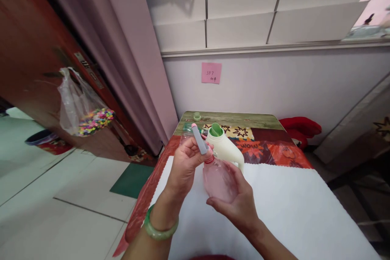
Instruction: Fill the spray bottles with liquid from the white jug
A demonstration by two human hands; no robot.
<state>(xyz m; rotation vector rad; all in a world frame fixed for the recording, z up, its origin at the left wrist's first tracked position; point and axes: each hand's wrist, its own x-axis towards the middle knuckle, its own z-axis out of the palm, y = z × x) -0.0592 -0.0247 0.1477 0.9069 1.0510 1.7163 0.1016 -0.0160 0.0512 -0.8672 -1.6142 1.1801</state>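
I am watching a person's two hands working over a table (289, 199), and the white jug (227, 148) standing there is my landmark. The pink spray bottle (217, 180) is hanging just on the person's side of that jug, covering part of its lower body. Its see-through body is bulging at the base, narrowing to a redder pink neck and leaning with its top toward the left hand. The grey spray head (199, 140) is rising from the neck, slanting up and leftward from the jug's mouth, with a pink tip showing at its end. I cannot tell how firmly it is sitting on the neck.

The left hand (184, 164), a green bangle (160, 225) circling its wrist, is pinching the spray head low down between thumb and bent fingers, just left of the jug. The right hand (239, 197) is curving half open around the bottle's body, nearer the person than the jug, its thumb pressing the lower side and its fingers wrapping the far side.

A green cap (197, 116) is lying beyond the jug, to its left. A green spout (216, 130) is showing in the jug's mouth.
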